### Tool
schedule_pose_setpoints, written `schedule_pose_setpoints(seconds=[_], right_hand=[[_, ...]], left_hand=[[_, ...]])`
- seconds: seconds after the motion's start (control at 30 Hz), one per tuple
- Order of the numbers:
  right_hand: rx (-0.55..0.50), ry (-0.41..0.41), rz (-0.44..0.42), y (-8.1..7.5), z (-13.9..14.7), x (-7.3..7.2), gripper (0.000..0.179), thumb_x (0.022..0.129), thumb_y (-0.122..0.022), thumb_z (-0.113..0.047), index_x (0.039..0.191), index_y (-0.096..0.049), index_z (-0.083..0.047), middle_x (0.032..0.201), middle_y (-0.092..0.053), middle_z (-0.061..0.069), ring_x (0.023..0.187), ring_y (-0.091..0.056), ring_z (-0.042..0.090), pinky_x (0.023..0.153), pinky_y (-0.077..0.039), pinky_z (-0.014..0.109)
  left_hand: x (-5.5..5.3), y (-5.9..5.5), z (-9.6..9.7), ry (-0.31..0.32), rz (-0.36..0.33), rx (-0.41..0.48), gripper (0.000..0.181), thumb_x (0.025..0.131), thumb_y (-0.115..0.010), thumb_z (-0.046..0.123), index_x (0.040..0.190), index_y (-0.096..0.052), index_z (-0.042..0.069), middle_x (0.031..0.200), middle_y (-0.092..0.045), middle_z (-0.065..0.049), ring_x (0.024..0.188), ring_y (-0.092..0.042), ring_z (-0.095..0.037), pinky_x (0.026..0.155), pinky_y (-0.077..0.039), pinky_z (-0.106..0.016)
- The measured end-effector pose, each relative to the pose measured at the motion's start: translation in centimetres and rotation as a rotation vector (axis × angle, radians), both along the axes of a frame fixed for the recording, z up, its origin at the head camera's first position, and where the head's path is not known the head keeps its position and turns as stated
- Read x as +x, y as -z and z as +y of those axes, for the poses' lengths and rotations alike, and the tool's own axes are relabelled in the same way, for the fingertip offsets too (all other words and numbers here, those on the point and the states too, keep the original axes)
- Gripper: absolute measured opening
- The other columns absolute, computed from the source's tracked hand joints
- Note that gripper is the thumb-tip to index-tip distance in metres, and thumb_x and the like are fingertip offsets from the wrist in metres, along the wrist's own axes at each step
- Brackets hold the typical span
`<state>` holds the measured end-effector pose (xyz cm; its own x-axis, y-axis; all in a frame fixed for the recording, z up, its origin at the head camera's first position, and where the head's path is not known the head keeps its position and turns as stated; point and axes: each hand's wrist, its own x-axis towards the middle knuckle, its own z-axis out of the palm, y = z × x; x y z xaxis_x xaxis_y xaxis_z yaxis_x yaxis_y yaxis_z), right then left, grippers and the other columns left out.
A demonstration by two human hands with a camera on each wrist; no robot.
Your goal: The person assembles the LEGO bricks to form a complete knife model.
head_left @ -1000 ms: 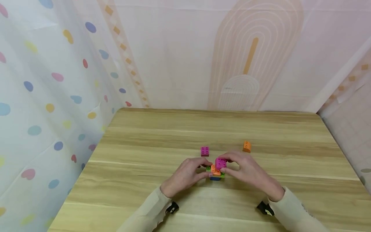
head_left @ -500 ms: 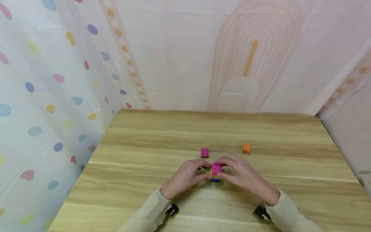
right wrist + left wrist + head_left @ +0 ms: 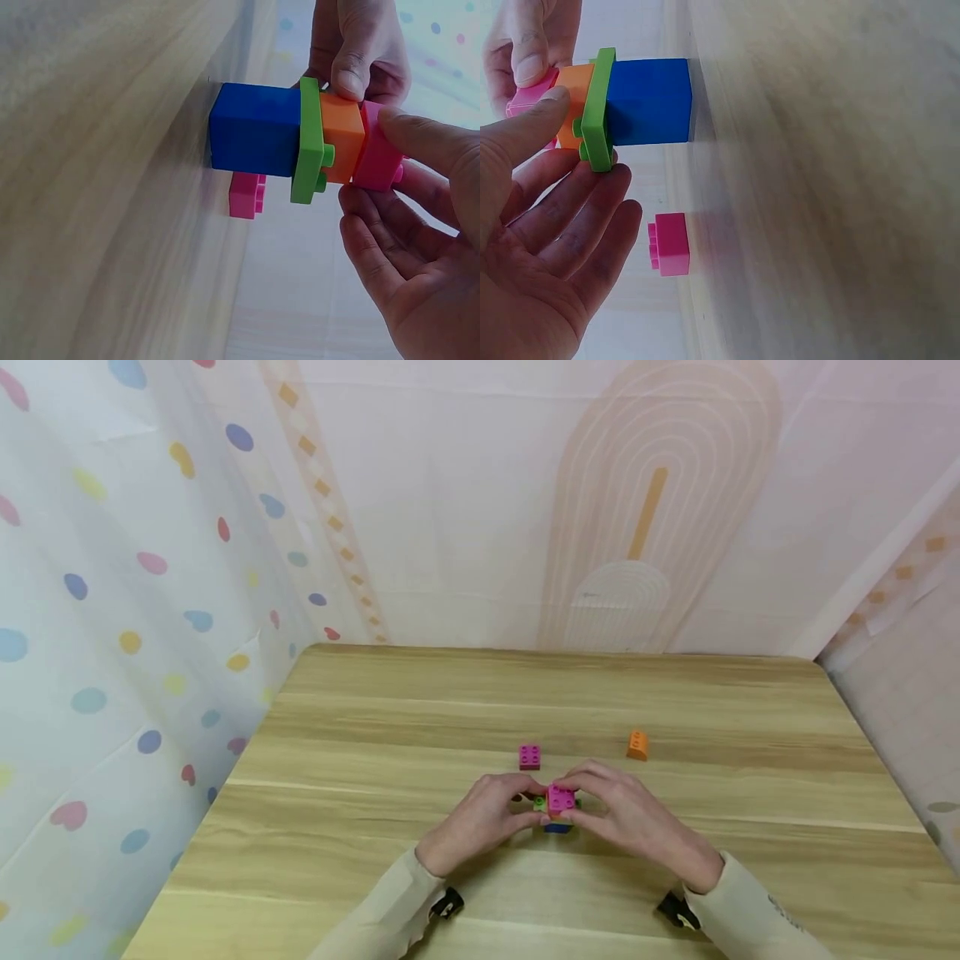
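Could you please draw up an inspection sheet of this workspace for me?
Surface: light wood-grain table.
Job's things: upright stack of a blue plastic block, a flat green studded plate, an orange plastic brick and, on top, a pink studded brick; whether the top one is fully seated cannot be told.
Clutter: only two loose plastic pieces, a square magenta four-stud brick and a two-stud orange brick.
Hands: left hand grips the stack at the orange plastic brick; right hand pinches the pink studded brick.
Cables: nothing seen.
Surroundings: white spotted curtain at the left; pale pink arch-patterned curtain behind the table.
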<state>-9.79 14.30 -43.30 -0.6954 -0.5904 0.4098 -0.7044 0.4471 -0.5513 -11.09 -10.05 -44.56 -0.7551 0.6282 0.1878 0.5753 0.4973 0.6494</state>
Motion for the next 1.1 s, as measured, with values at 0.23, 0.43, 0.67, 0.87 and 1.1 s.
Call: schedule_pose_setpoints(seconds=[0.23, 0.43, 0.67, 0.87, 1.1], right_hand=[[0.041, -0.010, 0.025, -0.4, 0.0, -0.1, 0.026, 0.089, -0.083, -0.015, 0.113, -0.076, -0.010, 0.114, -0.070, -0.002, 0.102, -0.069, 0.015, 0.085, -0.061, 0.030], [0.057, -0.027, 0.028, -0.2, 0.1, -0.1, 0.027, 0.090, -0.082, -0.015, 0.115, -0.075, -0.009, 0.114, -0.070, -0.001, 0.101, -0.069, 0.014, 0.085, -0.060, 0.029], [0.029, -0.048, 0.062, 0.2, 0.1, -0.4, 0.031, 0.088, -0.083, -0.014, 0.117, -0.074, -0.008, 0.113, -0.070, -0.002, 0.101, -0.069, 0.013, 0.086, -0.060, 0.028], [-0.018, -0.095, 0.086, 0.4, 0.1, -0.5, 0.032, 0.087, -0.084, -0.012, 0.117, -0.073, -0.007, 0.111, -0.069, -0.004, 0.099, -0.068, 0.010, 0.083, -0.061, 0.029], [0.000, -0.064, 0.099, 0.7, 0.3, -0.5, 0.036, 0.087, -0.084, -0.014, 0.121, -0.073, -0.006, 0.110, -0.071, -0.003, 0.098, -0.069, 0.010, 0.082, -0.061, 0.028]], left_hand=[[-0.1, 0.0, 0.1, 0.002, 0.038, -0.016, 0.026, 0.091, -0.081, 0.017, 0.115, -0.075, 0.006, 0.110, -0.077, -0.004, 0.098, -0.073, -0.016, 0.088, -0.058, -0.028], [0.1, 0.0, 0.0, 0.017, 0.084, -0.029, 0.026, 0.092, -0.081, 0.017, 0.115, -0.076, 0.006, 0.109, -0.078, -0.004, 0.097, -0.074, -0.014, 0.087, -0.059, -0.025], [0.2, 0.0, -0.1, 0.023, 0.116, -0.040, 0.027, 0.092, -0.080, 0.018, 0.116, -0.076, 0.005, 0.109, -0.078, -0.004, 0.096, -0.075, -0.016, 0.086, -0.058, -0.024], [0.4, -0.1, -0.3, 0.019, 0.110, -0.073, 0.028, 0.092, -0.080, 0.019, 0.117, -0.076, 0.005, 0.112, -0.077, -0.007, 0.100, -0.074, -0.018, 0.090, -0.058, -0.025], [0.3, -0.3, -0.3, 0.023, 0.131, -0.090, 0.030, 0.093, -0.079, 0.020, 0.118, -0.075, 0.004, 0.113, -0.077, -0.007, 0.101, -0.074, -0.018, 0.092, -0.058, -0.026]])
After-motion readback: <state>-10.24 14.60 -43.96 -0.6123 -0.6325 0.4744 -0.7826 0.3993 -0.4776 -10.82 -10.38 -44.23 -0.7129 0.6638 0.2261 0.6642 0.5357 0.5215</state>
